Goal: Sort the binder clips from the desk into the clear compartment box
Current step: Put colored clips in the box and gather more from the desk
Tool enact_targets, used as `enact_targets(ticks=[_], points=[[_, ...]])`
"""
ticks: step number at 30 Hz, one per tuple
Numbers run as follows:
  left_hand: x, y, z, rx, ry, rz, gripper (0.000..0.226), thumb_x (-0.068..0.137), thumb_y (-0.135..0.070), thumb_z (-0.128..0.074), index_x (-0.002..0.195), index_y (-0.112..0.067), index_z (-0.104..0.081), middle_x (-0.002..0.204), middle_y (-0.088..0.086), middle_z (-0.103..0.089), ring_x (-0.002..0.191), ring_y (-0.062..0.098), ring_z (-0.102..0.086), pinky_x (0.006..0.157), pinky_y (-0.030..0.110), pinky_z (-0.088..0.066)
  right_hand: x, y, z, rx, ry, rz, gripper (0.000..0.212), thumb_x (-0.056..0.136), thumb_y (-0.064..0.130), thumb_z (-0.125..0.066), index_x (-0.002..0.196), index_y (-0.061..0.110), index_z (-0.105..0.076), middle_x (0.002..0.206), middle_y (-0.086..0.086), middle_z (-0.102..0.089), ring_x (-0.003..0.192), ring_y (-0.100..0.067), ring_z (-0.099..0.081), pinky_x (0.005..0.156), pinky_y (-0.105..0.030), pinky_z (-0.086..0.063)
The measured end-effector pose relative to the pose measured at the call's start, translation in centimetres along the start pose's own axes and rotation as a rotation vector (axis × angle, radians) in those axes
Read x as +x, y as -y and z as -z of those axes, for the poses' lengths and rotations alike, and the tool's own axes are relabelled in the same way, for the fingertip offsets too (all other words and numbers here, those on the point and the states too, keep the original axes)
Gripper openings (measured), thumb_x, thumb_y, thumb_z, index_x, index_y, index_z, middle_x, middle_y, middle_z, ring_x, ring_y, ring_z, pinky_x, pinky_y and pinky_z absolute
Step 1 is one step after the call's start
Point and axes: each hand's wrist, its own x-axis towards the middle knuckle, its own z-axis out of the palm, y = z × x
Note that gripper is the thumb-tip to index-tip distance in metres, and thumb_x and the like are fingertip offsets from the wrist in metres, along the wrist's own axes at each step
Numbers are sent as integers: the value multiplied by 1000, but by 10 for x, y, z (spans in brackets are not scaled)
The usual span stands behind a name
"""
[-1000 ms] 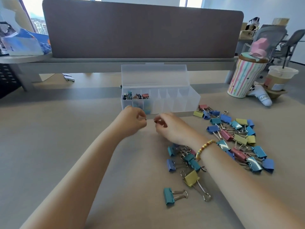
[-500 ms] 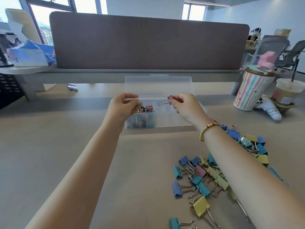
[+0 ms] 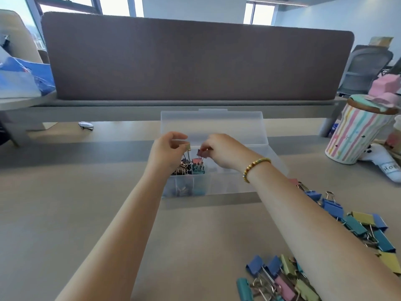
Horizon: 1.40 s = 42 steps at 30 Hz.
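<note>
The clear compartment box (image 3: 230, 185) stands open at the desk's middle, its lid (image 3: 212, 124) tilted back. Its two left compartments hold several small clips (image 3: 191, 167). My left hand (image 3: 168, 152) hovers over the left end and pinches a yellow binder clip (image 3: 186, 147), whose wire handles hang down. My right hand (image 3: 221, 149) is just beside it over the box and pinches a small dark pink binder clip (image 3: 200, 153). Loose coloured binder clips (image 3: 355, 224) lie on the desk at the right, and another pile (image 3: 275, 279) sits near the bottom edge.
A brown divider panel (image 3: 195, 57) runs along the desk's back. A striped cup with a lid (image 3: 358, 133) and a white plush toy (image 3: 384, 164) stand at the right. A small dark object (image 3: 86, 125) lies far left under the shelf. Office chairs (image 3: 366, 68) are beyond.
Both hands rose from the desk to the box, each with a clip, and now hang lower over its left compartments. The view has moved closer to the box.
</note>
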Motion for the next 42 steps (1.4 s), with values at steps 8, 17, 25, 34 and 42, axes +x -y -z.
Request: enact_targets(ticks=[8,17,25,34,42], points=[[5,-3,2,214,15,-49,28,87,-18,-64,114,-17,-57,104,-2,-54,89,14,-54,76,29,-46,13,10,5,-154,92,0,20,93,18,-54,99,7,-69,104,-9,-68,96,-26,-62,85,-36,-51],[1,-8,1,111,80,37,46,84,-15,-66,123,-18,-43,108,2,-52,87,19,-57,72,32,-49,-8,8,9,414,-129,19,28,99,18,-42,106,8,-67,98,-7,-66,87,-17,-59,79,-29,-45],[-2,-7,0,183,105,-44,43,87,-9,-61,123,-17,-39,105,3,-49,78,15,-56,72,30,-48,-7,7,5,412,-61,-21,17,91,23,-60,99,9,-65,88,0,-58,82,-14,-53,65,-20,-38],[-8,-13,4,965,396,-209,36,89,-16,-42,95,-38,-69,143,-5,-36,132,21,-20,106,34,-21,-16,-14,8,444,-202,-125,12,89,24,-62,90,14,-68,67,13,-49,61,-2,-43,53,-16,-33],[-5,-5,-2,926,304,-152,43,92,-11,-36,109,-36,-66,154,0,-22,140,20,-8,111,33,-17,-24,-3,0,323,-101,-96,16,84,31,-67,87,16,-65,80,3,-60,77,-17,-55,69,-30,-45]])
